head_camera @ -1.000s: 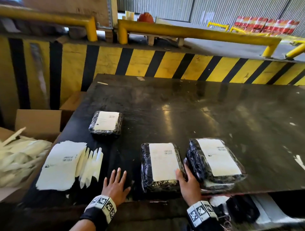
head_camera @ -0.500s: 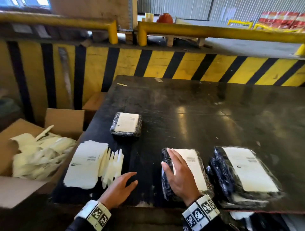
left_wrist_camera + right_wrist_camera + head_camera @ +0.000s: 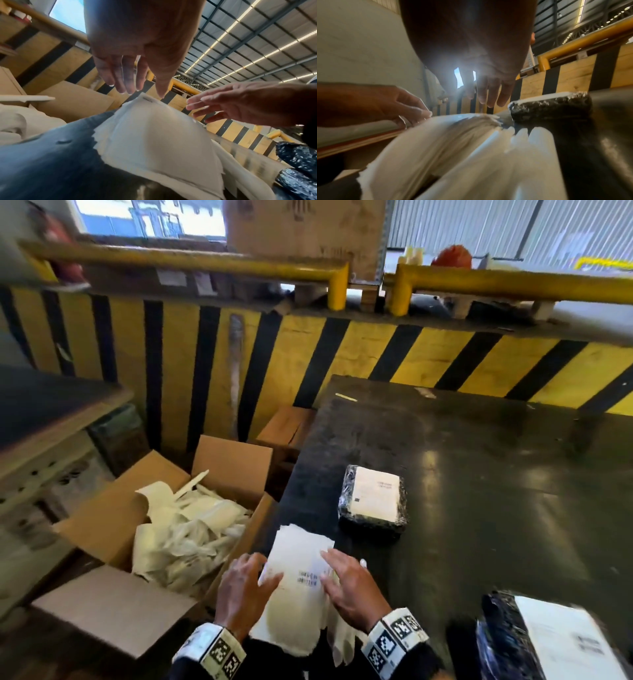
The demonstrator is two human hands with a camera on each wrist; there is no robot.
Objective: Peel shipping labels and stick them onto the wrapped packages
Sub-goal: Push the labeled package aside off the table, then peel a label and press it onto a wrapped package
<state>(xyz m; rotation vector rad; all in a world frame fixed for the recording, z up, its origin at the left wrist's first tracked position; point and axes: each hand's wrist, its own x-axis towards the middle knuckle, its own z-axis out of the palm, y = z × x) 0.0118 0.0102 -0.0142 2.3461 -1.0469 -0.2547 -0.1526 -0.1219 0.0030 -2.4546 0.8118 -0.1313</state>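
The stack of shipping labels (image 3: 297,583) lies at the near left corner of the black table (image 3: 479,474), just beside the cardboard box (image 3: 113,522) of peeled backing paper (image 3: 185,539). In the head view its long axis runs away from the person, and both hands sit on it: the left hand (image 3: 241,587) at its left edge, the right hand (image 3: 352,583) at its right edge, fingers fairly straight and spread, nothing clamped. Beyond the stack a small labelled package (image 3: 373,501) rests on the table; a larger labelled package (image 3: 548,638) lies well to the right.

From the left wrist, the left hand (image 3: 135,56) hovers just over the far end of the stack (image 3: 154,142), fingertips (image 3: 161,93) about touching the top sheet's far corner; the right hand (image 3: 240,105) reaches in from the right, fingers extended.

From the right wrist, the right hand (image 3: 477,75) hangs flat over the fanned sheets (image 3: 462,148), while the left hand (image 3: 385,104) has its fingers bent down at the stack's left edge; whether they pinch a sheet I cannot tell. The left hand looks better placed to lift a corner.
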